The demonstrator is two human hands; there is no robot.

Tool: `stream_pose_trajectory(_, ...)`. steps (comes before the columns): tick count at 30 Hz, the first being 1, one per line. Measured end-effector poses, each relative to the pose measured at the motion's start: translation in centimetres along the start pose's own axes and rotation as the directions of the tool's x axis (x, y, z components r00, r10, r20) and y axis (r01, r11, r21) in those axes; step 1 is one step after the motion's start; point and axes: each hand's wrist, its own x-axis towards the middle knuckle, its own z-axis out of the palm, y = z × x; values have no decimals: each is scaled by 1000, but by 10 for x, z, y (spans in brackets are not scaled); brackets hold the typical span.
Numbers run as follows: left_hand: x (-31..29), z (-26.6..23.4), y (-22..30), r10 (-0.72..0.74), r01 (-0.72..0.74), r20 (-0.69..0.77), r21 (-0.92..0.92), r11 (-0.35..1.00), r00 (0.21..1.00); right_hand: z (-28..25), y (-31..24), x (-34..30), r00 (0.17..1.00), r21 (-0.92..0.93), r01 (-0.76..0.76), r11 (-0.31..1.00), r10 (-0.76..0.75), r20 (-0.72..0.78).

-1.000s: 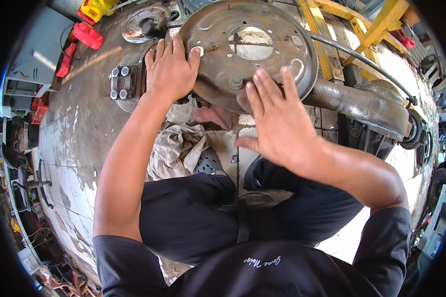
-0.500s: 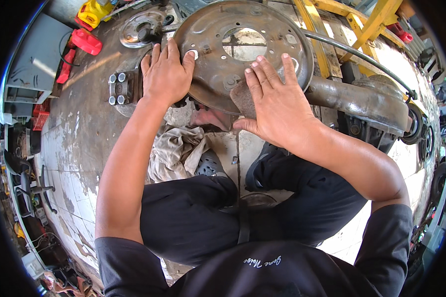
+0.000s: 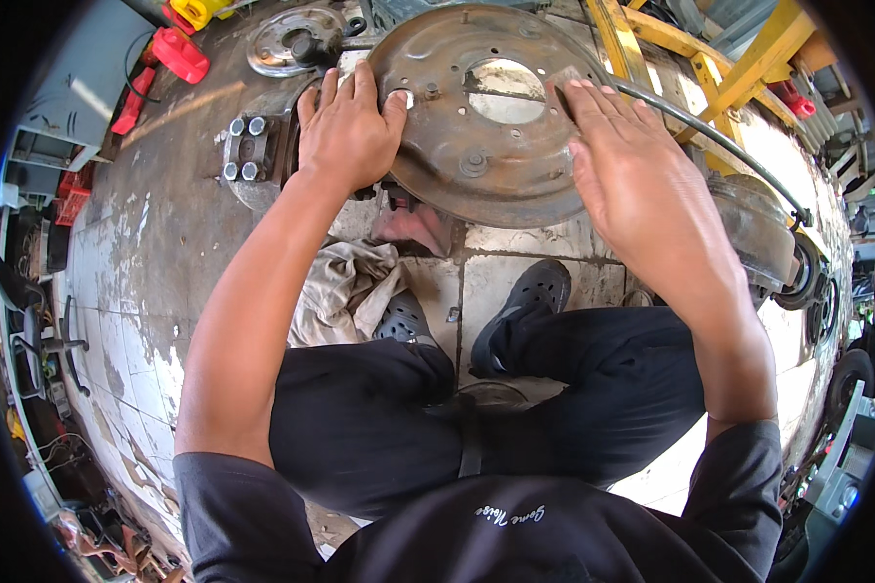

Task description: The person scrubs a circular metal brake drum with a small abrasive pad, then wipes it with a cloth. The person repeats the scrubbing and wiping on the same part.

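A round, rust-brown metal backing plate [image 3: 437, 146] with a large centre hole and several small holes lies in front of me. My left hand [image 3: 350, 131] rests on its left edge, fingers stretched out and thumb beside a small hole. My right hand [image 3: 632, 146] is at the plate's right side, fingers together and pressing a small brownish piece of sandpaper [image 3: 560, 82] to the metal. Most of the sandpaper is hidden under the fingers.
A rusty axle housing [image 3: 753, 219] extends to the right, with a long rod [image 3: 719, 133] above it. Yellow metal stands [image 3: 715, 78] are behind. At left sits a bolted clamp block [image 3: 248, 148]. A crumpled rag [image 3: 345, 291] lies by my feet.
My right hand has slid with the sandpaper from the plate's lower middle up to the right of its centre hole. The left hand stays on the left edge; the view has shifted slightly.
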Motion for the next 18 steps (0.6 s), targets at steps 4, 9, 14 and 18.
stream_pose_trajectory(4, 4, -1, 2, 10, -10, 9, -3, 1000, 1000, 44, 1, -14, 962, -125, 242, 962, -222, 160)
stream_pose_trajectory(9, 2, -2, 4, 1, -1, 15, 2, 1000, 1000, 58, -8, -32, 935, -46, 279, 959, -260, 242)
stream_pose_trajectory(14, 1, 0, 1, -4, 4, 2, -14, 1000, 1000, 59, -25, -36, 930, -87, 250, 964, -213, 301)
stream_pose_trajectory(18, 1, 1, 2, -1, 1, 1, 8, 1000, 1000, 63, -28, -26, 937, -143, 201, 969, -147, 317)
